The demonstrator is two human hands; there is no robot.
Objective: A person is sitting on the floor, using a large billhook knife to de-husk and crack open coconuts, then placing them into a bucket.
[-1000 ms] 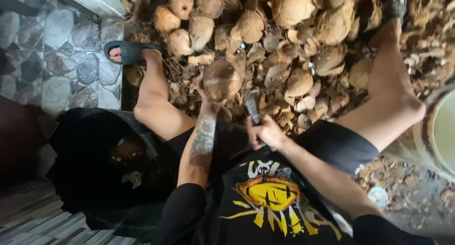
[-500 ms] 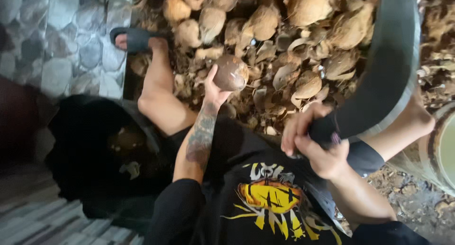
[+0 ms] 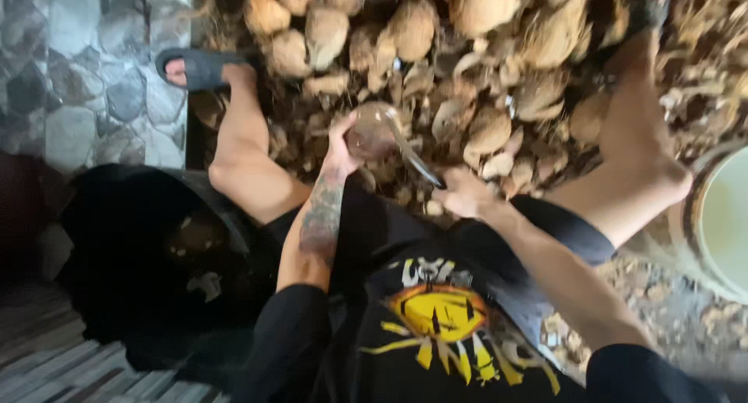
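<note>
Left hand (image 3: 343,142) cups a brown husked coconut (image 3: 370,130) from its left side, fingers wrapped around the shell, tattooed forearm running down toward the body. Coconut sits in front of the knees, just above the pile, roughly centre of view.

Right hand (image 3: 463,192) is closed around the handle of a curved dark blade (image 3: 409,150). Blade runs up-left from the fist and its tip meets the coconut's right edge; contact looks real but motion blur makes the exact spot unclear.

Behind both hands: big heap of coconuts and husk pieces (image 3: 483,68) filling the top of the frame, shells and fibre mixed. One whole nut lies just right of the blade.

Person squats, bare knees either side of the work. Left foot in a dark slide sandal (image 3: 199,66) at the pile's edge, on grey stone paving (image 3: 70,83). White bucket (image 3: 721,224) at the right edge, beside the right leg. Black T-shirt with yellow print (image 3: 444,325) fills the bottom.
</note>
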